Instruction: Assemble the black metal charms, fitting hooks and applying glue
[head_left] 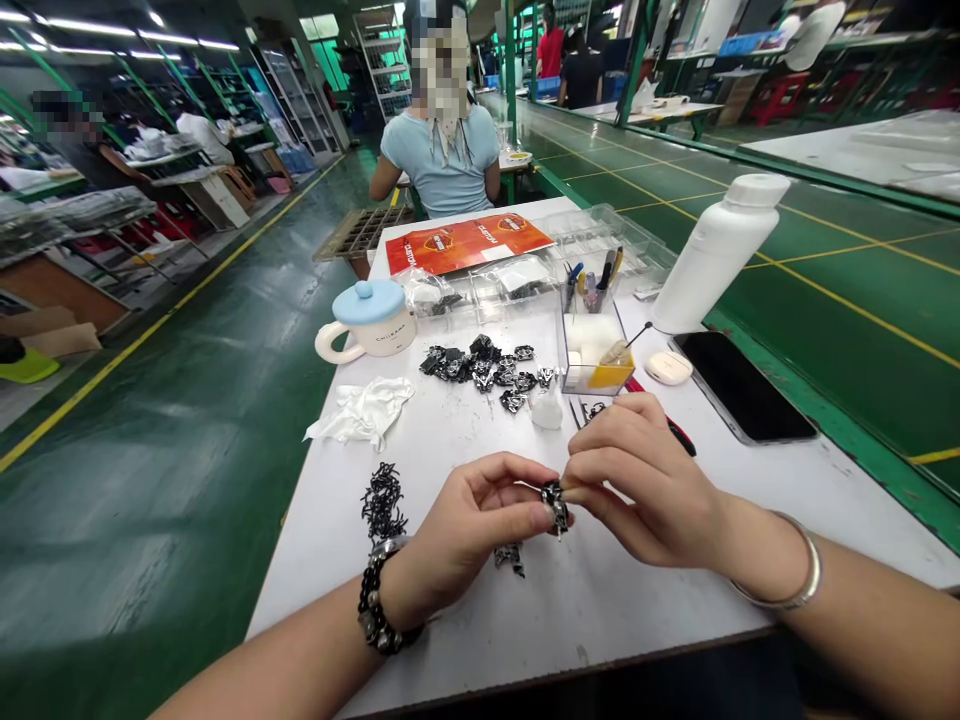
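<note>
Over the front half of the white table (465,640), my left hand (480,525) pinches a small black and silver part (555,505) between thumb and fingers. My right hand (649,480) touches the same part from the right, its thumb and index finger pressed together at the part's upper edge. Whether a smaller piece sits in that pinch is too small to tell. Beneath my left hand lie more black and silver pieces (510,558). A pile of thin black pieces (384,500) is left of my left wrist. Farther back lies a heap of black and silver parts (484,368).
Behind the hands stand a clear organizer (598,350) with tools, a lidded mug (382,325) and a white bottle (716,255). A phone (742,385) lies at right, a crumpled white cloth (364,410) at left. A person in light blue (442,160) sits beyond the table.
</note>
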